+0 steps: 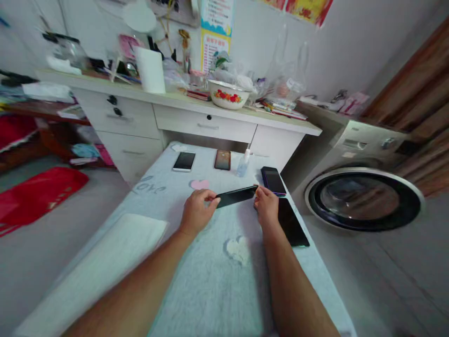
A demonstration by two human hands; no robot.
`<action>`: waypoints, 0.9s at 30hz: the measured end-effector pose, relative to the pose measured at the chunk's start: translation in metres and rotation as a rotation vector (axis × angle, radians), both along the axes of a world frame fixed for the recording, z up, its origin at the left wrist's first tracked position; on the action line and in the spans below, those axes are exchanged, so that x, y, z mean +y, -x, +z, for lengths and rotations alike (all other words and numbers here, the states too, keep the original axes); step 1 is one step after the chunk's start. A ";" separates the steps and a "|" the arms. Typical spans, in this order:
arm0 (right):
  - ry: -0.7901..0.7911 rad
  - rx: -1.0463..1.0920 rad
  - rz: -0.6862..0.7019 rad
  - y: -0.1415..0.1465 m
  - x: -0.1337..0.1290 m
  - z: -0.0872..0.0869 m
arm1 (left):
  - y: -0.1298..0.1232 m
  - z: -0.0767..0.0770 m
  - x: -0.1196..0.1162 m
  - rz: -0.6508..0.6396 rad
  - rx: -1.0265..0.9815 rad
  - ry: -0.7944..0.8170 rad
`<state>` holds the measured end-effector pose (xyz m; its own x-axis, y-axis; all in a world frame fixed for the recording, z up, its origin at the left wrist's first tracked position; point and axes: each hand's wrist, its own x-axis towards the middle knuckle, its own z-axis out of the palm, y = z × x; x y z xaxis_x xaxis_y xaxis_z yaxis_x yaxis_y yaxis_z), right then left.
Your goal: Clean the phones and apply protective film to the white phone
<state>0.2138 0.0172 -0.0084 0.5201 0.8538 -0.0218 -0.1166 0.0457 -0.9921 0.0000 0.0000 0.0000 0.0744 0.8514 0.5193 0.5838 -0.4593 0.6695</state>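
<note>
Above the cloth-covered table (210,262), a black smartphone (235,196) is held sideways between both hands. My left hand (199,210) pinches its left end between thumb and fingers. At the other end, my right hand (266,206) grips the corner, and something small and yellowish shows by the fingertips. Beside my right forearm lies a black tablet (292,224), partly covered by the arm. Just beyond it rests a dark phone with a purple edge (273,180). A clear spray bottle (242,164) stands upright past the held phone.
Farther back lie a white-edged phone (184,161) and a brown phone or case (222,159). A folded white cloth (101,267) covers the table's left side. Behind stands a white desk (206,127) with a floral enamel bowl (229,95). A washing machine (358,145) is at right.
</note>
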 end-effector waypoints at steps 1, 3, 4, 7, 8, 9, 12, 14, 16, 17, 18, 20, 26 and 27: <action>0.011 -0.007 -0.001 0.000 0.000 -0.001 | 0.001 0.000 0.000 0.003 0.000 0.003; 0.026 -0.019 -0.001 0.000 -0.001 -0.003 | 0.002 -0.001 -0.001 0.005 -0.002 0.007; 0.030 -0.023 0.000 0.000 -0.001 -0.003 | 0.002 -0.001 -0.001 0.004 -0.003 0.009; 0.027 -0.033 0.007 0.000 -0.002 -0.001 | 0.003 -0.002 0.000 -0.003 -0.006 0.012; 0.024 -0.035 0.009 0.000 -0.003 0.000 | 0.003 -0.002 0.000 -0.004 -0.008 0.012; 0.018 -0.034 0.009 0.001 -0.003 0.001 | 0.003 -0.002 0.000 -0.004 -0.009 0.012; -0.020 -0.002 -0.002 0.002 -0.003 0.004 | 0.002 -0.002 0.000 -0.004 -0.013 0.014; -0.043 0.031 -0.008 0.003 -0.002 0.005 | 0.002 -0.001 -0.001 -0.005 -0.016 0.018; -0.049 0.041 -0.001 0.003 -0.002 0.006 | 0.002 -0.001 -0.001 -0.007 -0.020 0.020; -0.043 0.032 0.005 0.002 -0.002 0.005 | 0.002 -0.001 -0.002 -0.009 -0.021 0.020; -0.032 0.013 0.011 0.002 -0.002 0.005 | 0.002 -0.001 -0.002 -0.011 -0.022 0.021; 0.009 -0.037 0.021 0.001 -0.002 0.003 | 0.002 -0.001 -0.002 -0.016 -0.022 0.019; 0.096 -0.108 0.043 -0.004 -0.002 -0.003 | 0.001 0.000 -0.002 -0.004 -0.022 0.027; 0.100 -0.115 0.046 -0.005 -0.002 -0.004 | 0.001 0.000 -0.002 -0.003 -0.022 0.025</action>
<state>0.2185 0.0155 -0.0125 0.4849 0.8731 -0.0507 -0.0021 -0.0568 -0.9984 -0.0013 -0.0018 -0.0001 0.0661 0.8640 0.4991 0.5675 -0.4440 0.6934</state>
